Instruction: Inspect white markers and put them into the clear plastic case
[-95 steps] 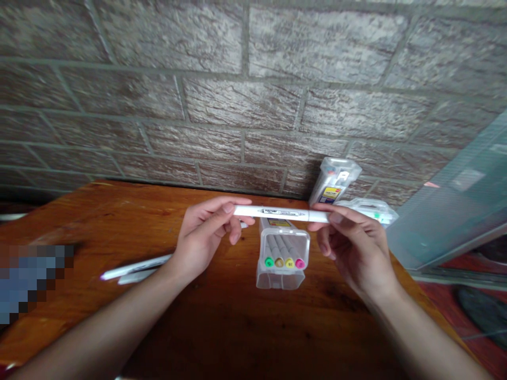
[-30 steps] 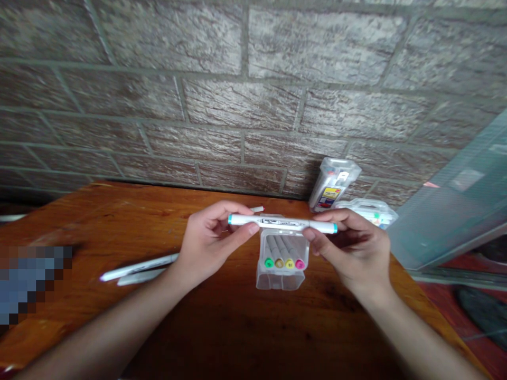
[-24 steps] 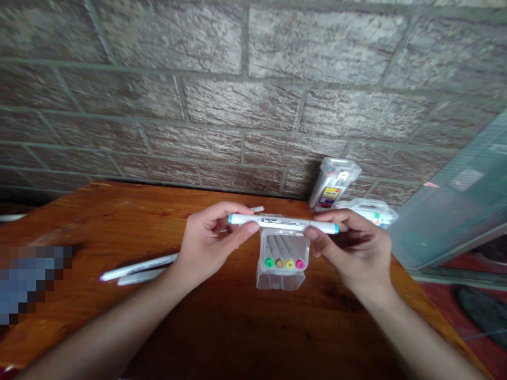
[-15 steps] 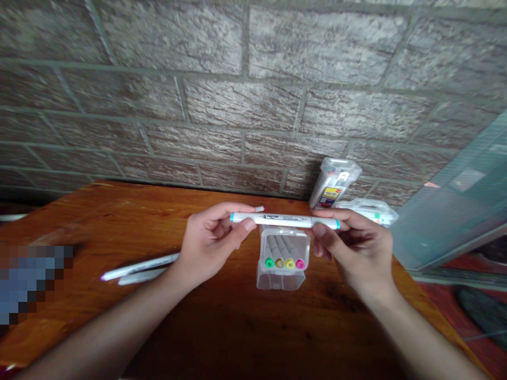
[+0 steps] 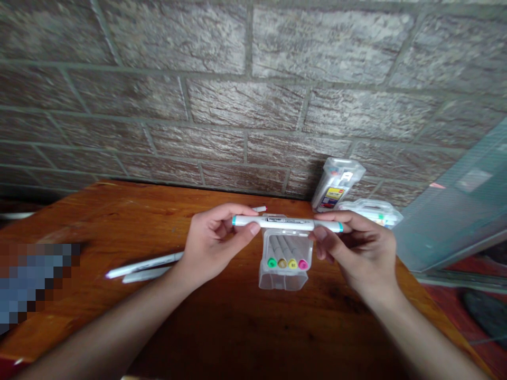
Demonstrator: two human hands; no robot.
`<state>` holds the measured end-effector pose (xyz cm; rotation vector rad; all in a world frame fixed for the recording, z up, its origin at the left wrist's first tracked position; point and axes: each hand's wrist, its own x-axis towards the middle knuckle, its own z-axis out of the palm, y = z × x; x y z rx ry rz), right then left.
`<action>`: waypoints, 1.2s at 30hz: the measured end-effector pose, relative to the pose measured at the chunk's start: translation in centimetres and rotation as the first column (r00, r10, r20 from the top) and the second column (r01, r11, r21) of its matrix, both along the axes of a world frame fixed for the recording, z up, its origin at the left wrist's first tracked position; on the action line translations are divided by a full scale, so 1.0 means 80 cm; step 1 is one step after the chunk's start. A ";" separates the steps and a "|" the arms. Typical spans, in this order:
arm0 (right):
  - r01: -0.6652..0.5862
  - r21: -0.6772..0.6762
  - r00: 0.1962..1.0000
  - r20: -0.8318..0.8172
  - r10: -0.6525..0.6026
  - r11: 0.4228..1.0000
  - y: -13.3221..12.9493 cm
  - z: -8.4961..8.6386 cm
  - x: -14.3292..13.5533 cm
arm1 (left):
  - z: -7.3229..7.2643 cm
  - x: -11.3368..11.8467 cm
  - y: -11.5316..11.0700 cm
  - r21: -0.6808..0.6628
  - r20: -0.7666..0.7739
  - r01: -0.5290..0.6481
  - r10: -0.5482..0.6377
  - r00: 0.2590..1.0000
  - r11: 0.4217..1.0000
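Observation:
A white marker with teal bands at both ends is held level above the table. My left hand pinches its left end, and my right hand pinches the right end between thumb and fingers. Below and behind it on the table is a clear plastic case with several markers inside, their green, tan, yellow and pink ends facing me. Two more markers lie by my left forearm, one with a purple tip and a whitish one partly hidden by the arm.
Against the brick wall stands a clear box of pens, with another clear case beside it. A small white pen with a red tip lies behind my left hand. The wooden table has a pixelated patch at its left.
The whole view has shifted slightly, moving things a little to the right in the picture. Both hands keep their hold on the marker.

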<state>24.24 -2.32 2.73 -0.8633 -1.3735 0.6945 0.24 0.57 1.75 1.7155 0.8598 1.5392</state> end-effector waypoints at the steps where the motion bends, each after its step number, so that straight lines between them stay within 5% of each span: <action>1: -0.003 0.000 1.000 -0.003 0.003 1.000 0.001 -0.001 0.000 | 0.000 -0.001 0.000 0.000 0.003 0.006 -0.006 1.000 1.000; 9: 0.076 0.084 0.997 0.027 -0.079 0.994 0.007 -0.017 0.003 | 0.002 0.000 0.001 0.037 0.000 -0.016 0.016 1.000 0.999; 17: 0.020 0.006 0.999 0.026 -0.021 1.000 0.000 -0.001 0.000 | 0.003 0.000 0.000 -0.007 0.034 0.019 -0.019 0.999 1.000; 24: 0.083 0.074 0.996 0.031 -0.086 0.994 0.004 -0.011 0.000 | 0.001 0.000 0.002 0.001 0.043 0.013 -0.013 0.999 1.000; 36: -0.052 -0.062 0.996 -0.071 0.047 0.997 0.002 -0.005 0.003 | 0.003 -0.001 0.003 -0.041 0.068 0.083 -0.081 0.994 0.996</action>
